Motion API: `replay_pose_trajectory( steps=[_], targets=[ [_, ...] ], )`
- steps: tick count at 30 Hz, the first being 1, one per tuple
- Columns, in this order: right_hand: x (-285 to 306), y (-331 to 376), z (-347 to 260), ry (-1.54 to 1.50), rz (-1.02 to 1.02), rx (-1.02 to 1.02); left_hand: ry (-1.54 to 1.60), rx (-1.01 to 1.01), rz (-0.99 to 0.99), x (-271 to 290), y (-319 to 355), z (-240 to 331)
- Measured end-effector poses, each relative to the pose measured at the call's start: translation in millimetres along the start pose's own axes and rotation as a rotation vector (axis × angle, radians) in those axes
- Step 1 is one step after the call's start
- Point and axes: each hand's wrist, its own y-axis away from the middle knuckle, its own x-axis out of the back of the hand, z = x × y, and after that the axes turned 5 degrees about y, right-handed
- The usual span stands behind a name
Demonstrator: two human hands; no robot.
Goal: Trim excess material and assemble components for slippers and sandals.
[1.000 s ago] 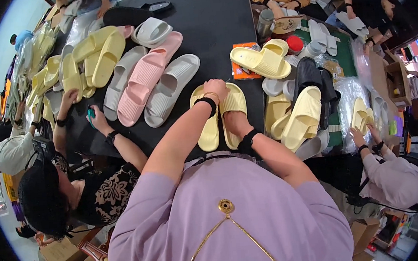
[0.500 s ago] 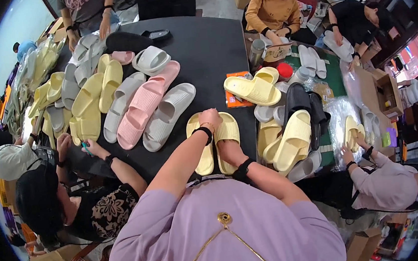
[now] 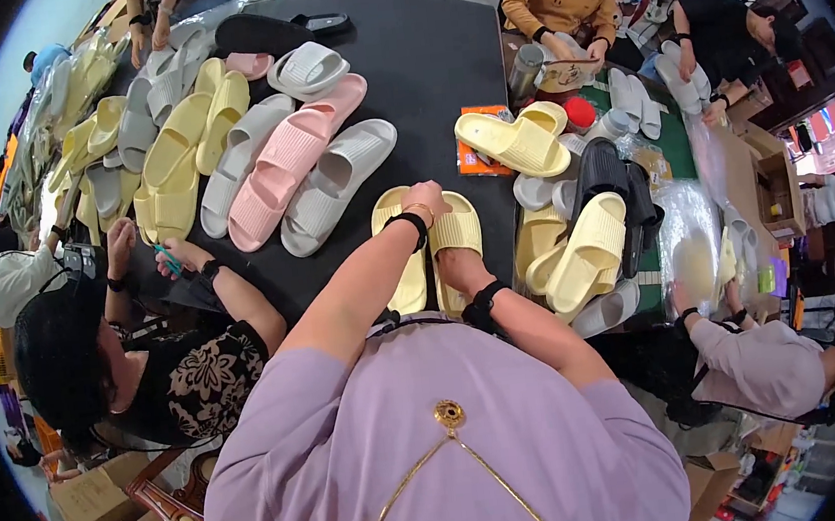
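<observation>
A: In the head view, where do the yellow slippers lie against the fingers?

B: The pair of pale yellow slide slippers (image 3: 432, 249) lies side by side on the black table (image 3: 429, 68), right at the near edge. The left hand (image 3: 424, 203) rests on top between the two, at their far ends; its fingers are curled over and pressed against the slippers, though I cannot tell whether they truly pinch anything. The right hand (image 3: 453, 267) is on the right slipper, nearer the body; its fingers are hidden against the sole, so their spread cannot be told.

A: Anything holding other things?

B: Just right of the fingers, past the table edge, a heap of yellow, white and black slippers (image 3: 586, 234) is stacked together, one yellow slide (image 3: 512, 143) on top farther off. Whether a tray sits under them I cannot tell. Beyond that lies a clear plastic bag (image 3: 691, 234) under another person's hands. Brown cardboard boxes (image 3: 772, 186) stand well to the right; their contents are not visible.

A: And the pair itself?

B: Soft-looking, ridged across the strap, thick-soled, matching in colour. Left of the fingers lie a grey slide (image 3: 335, 183) and a pink slide (image 3: 292, 157), with more yellow and grey ones beyond.
</observation>
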Motion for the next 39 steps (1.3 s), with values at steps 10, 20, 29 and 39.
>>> replay_pose_trajectory(
  steps=[10,20,29,39],
  targets=[
    [8,0,-2,-0.062,-0.013,-0.034,-0.017,0.115,-0.049,8,1,12],
    [4,1,-2,-0.047,-0.037,-0.03,-0.109,0.133,0.029,11,9,21],
    [81,33,-4,-0.303,0.416,-0.011,0.818,-0.033,0.358,21,33,-22],
    [73,-61,7,-0.917,0.27,-0.282,1.013,-0.156,0.231,29,66,-25]
  ],
)
